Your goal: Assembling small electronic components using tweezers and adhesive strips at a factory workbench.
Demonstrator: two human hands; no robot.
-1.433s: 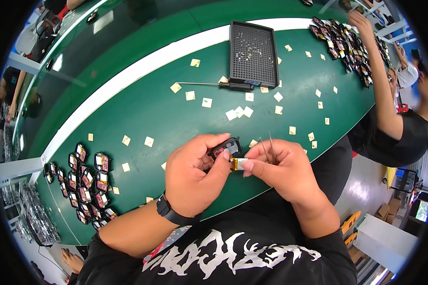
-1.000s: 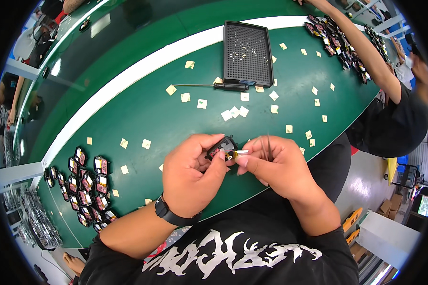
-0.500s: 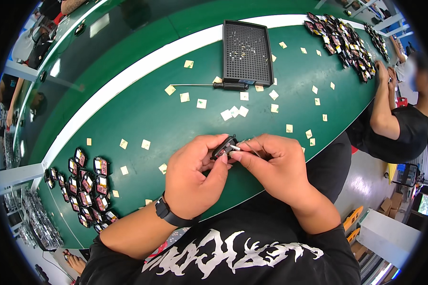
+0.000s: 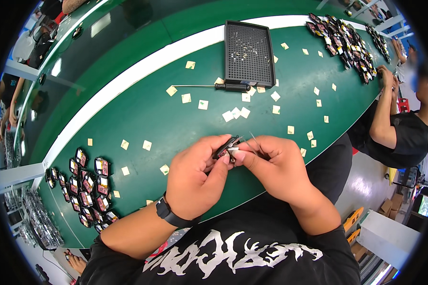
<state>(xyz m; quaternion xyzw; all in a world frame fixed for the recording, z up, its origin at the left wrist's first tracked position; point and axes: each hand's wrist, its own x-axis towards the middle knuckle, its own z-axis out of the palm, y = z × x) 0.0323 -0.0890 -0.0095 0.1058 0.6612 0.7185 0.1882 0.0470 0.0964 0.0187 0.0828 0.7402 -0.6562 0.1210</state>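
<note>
Centrally, small black part (image 4: pixel 226 147) between both hands.

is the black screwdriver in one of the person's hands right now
No, the black screwdriver lies on the green table beside the black tray, far from both hands.

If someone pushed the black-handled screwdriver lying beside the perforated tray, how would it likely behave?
The screwdriver has a round-looking handle, so it would probably roll on the smooth green table. Its thin metal shaft looks stiff. The black perforated tray right behind it would likely stop it.
</note>
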